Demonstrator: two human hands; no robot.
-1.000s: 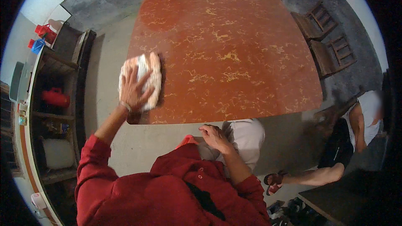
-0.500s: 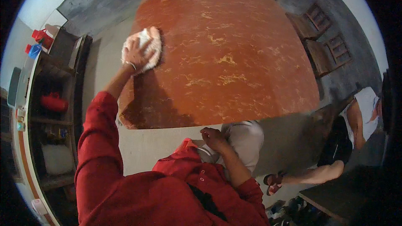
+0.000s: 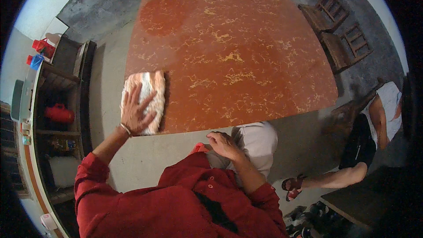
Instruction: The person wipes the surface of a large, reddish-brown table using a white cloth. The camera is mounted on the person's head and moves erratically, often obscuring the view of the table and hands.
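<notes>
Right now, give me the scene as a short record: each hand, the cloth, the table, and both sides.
Left hand: spread flat on the cloth
Right hand: off the table, by its near edge; nothing visible in it
Cloth: fluffy, peach and white, at the table's near left corner
Table: reddish-brown, yellow-veined
Left side: shelves with a red container
Right side: wooden chairs; another person

Worktop (image 3: 246, 61) is lying open rightward of the cloth (image 3: 155, 89), while cloth and left hand (image 3: 135, 112) are blocking its near left corner.
</notes>
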